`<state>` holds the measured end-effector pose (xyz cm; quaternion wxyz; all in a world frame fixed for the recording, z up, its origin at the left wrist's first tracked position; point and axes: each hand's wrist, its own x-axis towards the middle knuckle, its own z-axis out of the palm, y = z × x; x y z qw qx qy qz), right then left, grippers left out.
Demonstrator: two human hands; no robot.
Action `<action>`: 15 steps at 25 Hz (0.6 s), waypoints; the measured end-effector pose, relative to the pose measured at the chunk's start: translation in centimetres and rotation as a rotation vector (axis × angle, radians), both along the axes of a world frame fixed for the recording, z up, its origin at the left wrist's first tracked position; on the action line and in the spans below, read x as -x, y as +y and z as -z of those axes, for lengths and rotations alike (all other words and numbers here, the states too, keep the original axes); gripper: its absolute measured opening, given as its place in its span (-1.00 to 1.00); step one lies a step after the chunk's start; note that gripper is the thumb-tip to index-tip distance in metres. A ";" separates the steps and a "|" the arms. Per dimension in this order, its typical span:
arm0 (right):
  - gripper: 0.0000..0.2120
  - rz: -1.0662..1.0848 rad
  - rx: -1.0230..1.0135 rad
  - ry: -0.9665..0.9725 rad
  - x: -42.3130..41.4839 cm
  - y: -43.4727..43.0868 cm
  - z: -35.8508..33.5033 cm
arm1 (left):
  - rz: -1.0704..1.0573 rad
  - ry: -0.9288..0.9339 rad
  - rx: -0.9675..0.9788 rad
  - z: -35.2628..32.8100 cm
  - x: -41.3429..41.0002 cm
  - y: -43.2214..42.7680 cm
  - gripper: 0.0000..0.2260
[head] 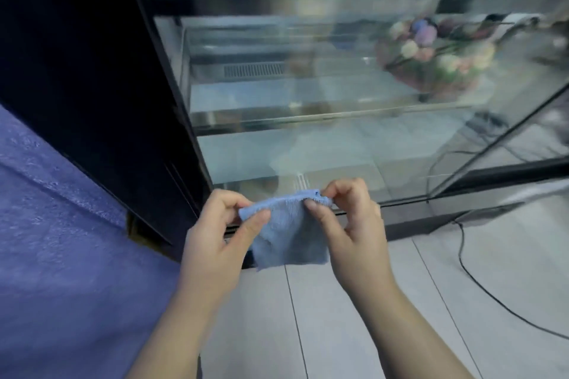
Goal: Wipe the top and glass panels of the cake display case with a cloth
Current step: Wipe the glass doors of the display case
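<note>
The fingers (257,220) of my left hand (212,231) pinch one top corner of the blue cloth (289,240), thumb across the front. The right hand (351,218) pinches the opposite top corner, thumb and forefinger closed on the hem and the rest curled behind. Between the two pinches the cloth hangs as a small flat square and, as far as I can tell, touches nothing else. I read this as squaring up the cloth rather than wiping, since no part of it is pressed to glass. The view is smeared, so I cannot judge which panes have been cleaned, and the top of the display case (172,3) is out of sight; I would count the wiping as largely ahead. Just beyond the fingers runs the case's dark bottom rail (431,220), and above them rises the front glass panel (308,151), broad and unobstructed, with flowers (431,52) showing in it far up and to the right. Left of the left-hand pinch stands the black corner post (107,86), a hard edge to stop short of, with a purple textured surface (46,224) farther out. Off to the right of the right-hand pinch a black cable (480,281) trails over the tiled floor (354,317), well apart from the hands. Below and toward me there is open floor.
</note>
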<state>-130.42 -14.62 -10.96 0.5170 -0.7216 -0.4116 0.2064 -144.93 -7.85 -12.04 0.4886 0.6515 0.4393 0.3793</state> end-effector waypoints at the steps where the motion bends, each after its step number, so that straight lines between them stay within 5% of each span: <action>1: -0.81 0.002 -0.016 0.066 -0.4 -0.9 -2.5 | 0.026 -0.051 0.060 -2.3 -0.4 -0.6 -0.79; 5: -0.78 0.015 -0.090 0.286 -2.6 -4.2 -11.8 | 0.152 -0.190 0.092 -11.6 -2.9 -2.0 -0.82; 15: -0.77 0.192 -0.274 0.325 -13.7 -17.2 -20.1 | 0.449 -0.330 0.039 -20.3 -16.9 -11.6 -0.82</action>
